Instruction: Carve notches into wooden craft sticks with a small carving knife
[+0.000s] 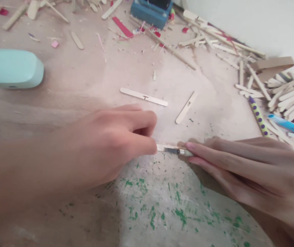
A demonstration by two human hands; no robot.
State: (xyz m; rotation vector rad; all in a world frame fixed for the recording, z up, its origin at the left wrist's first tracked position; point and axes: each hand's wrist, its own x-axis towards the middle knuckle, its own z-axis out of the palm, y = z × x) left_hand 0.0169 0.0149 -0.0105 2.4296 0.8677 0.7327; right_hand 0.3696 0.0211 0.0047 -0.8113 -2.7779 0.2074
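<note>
My right hand (239,164) pinches a craft knife (181,152) by its handle, the blade pointing left. That blade lies against a pale popsicle stick (160,148) on the table. My left hand (126,137) is closed over the stick's left part, fingertips pressing it down and hiding most of it. Just beyond the hands rests a whole popsicle stick (144,97) with a dark T-shaped mark. To its right, a shorter stick (185,108) lies slanted, also with a small dark mark.
A mint-coloured case (12,68) stands at the left. A blue box-like object (151,13) is at the back. On the right are a pile of sticks (291,96), a dotted pen (258,116) and a blue pen (289,125). Green flecks (180,215) mark the near tabletop.
</note>
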